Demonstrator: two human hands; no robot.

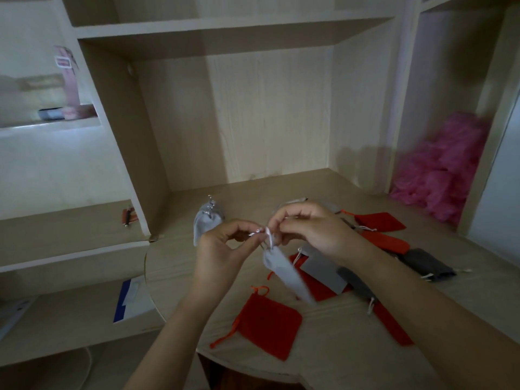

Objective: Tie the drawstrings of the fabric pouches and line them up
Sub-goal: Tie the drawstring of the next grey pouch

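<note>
While the wooden desk [337,339] is being covered on its right by scattered red and grey pouches [323,267], with one red pouch [268,323] lying apart near the front edge, the left hand [222,249] and the right hand [309,229] are being held close together above it. A light grey pouch [284,273] is being dangled beneath them, its white drawstring [269,236] being pinched between the curled fingertips of both.
</note>
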